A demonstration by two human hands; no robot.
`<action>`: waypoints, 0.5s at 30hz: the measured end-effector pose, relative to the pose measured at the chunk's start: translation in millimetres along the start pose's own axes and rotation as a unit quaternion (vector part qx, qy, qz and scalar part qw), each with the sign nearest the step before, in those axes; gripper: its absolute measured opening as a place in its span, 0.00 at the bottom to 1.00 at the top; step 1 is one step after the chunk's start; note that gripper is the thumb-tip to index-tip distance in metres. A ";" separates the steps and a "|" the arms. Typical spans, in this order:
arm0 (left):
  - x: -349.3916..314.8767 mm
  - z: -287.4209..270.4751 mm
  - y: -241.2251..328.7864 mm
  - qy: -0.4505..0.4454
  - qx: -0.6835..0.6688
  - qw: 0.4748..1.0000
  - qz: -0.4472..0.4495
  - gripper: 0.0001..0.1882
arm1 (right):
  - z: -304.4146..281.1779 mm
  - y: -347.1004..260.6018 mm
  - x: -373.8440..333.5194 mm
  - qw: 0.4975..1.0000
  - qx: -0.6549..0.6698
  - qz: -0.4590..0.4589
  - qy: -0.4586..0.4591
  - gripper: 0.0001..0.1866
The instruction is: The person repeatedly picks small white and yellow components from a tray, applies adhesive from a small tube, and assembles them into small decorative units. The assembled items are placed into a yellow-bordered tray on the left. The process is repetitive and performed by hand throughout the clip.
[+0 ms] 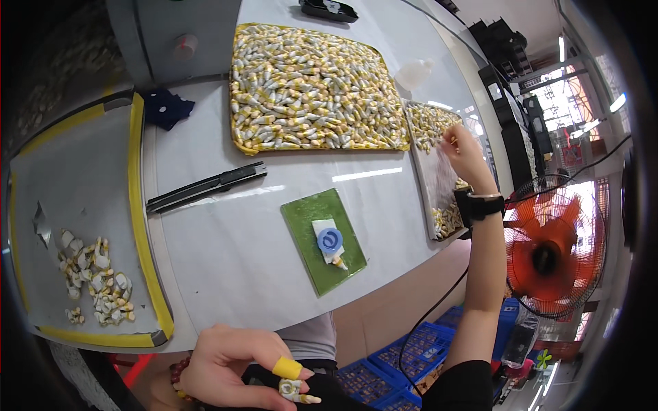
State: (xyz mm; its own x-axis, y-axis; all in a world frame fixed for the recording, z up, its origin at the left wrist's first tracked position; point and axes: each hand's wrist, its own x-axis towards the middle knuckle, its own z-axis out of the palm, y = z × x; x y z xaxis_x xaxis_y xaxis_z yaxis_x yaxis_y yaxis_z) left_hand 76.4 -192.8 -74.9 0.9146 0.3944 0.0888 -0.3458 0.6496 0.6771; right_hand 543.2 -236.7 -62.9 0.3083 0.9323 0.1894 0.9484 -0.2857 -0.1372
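My left hand (236,366) is low at the table's near edge, pinching a small white-and-yellow cone-shaped piece (296,392) between thumb and a finger wearing a yellow finger cot. My right hand (466,154), with a black wrist device, reaches out to a grey tray (433,179) on the right and touches the small pieces in it; what the fingers hold cannot be told. On the table between them lies a green mat (307,236) with a white block, a blue round part (330,241) and one small piece on it.
A large yellow-rimmed tray (240,145) full of small white-yellow pieces lies at the back. A yellow-edged tray (137,205) at left holds a pile of pieces (96,277). A black bar tool (205,186), dark blue cloth (166,107), orange fan (548,253), blue crates (404,359).
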 end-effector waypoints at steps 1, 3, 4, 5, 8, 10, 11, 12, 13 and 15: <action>0.7 -0.1 0.4 -0.002 -0.008 1.000 -0.005 0.20 | -4.2 -8.0 -3.7 0.997 0.071 0.031 0.026 0.04; -2.8 -0.5 3.5 0.015 -0.013 1.000 -0.012 0.20 | -16.2 -60.6 -4.2 0.975 0.206 0.065 0.042 0.03; -3.5 -3.7 2.9 0.016 -0.008 0.999 -0.026 0.20 | -23.3 -85.5 -12.7 0.963 0.266 0.044 0.023 0.03; -2.5 -8.0 1.6 0.008 0.000 1.000 -0.024 0.18 | -30.7 -109.6 -23.9 0.947 0.321 0.026 0.008 0.04; 1.5 -14.4 -0.5 -0.014 0.025 1.000 -0.010 0.17 | -32.9 -170.0 -52.1 0.930 0.347 -0.076 -0.093 0.07; 2.6 -8.3 4.4 -0.026 0.038 0.999 0.008 0.21 | -30.6 -195.9 -60.8 0.920 0.336 -0.127 -0.159 0.10; 2.4 -7.3 4.9 -0.025 0.040 0.999 0.009 0.21 | -27.8 -204.0 -65.3 0.912 0.349 -0.124 -0.179 0.12; 1.9 -6.6 5.4 -0.024 0.043 0.999 0.009 0.21 | -23.7 -207.2 -69.2 0.920 0.329 -0.133 -0.166 0.11; 1.4 -6.7 5.4 -0.023 0.046 0.999 0.009 0.21 | -21.5 -207.9 -69.3 0.932 0.291 -0.159 -0.148 0.10; -2.3 -7.4 -0.2 0.026 0.023 0.999 0.017 0.18 | -17.0 -209.5 -69.1 0.948 0.214 -0.208 -0.112 0.09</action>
State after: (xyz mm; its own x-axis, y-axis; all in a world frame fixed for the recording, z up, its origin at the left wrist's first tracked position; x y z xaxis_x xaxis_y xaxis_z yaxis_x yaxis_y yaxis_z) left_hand 72.8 -189.0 -80.7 0.8898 0.4501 0.0750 -0.3659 0.6056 0.7066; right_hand 324.4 -245.0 -30.6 -0.1552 0.9819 0.1084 0.8526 0.1886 -0.4873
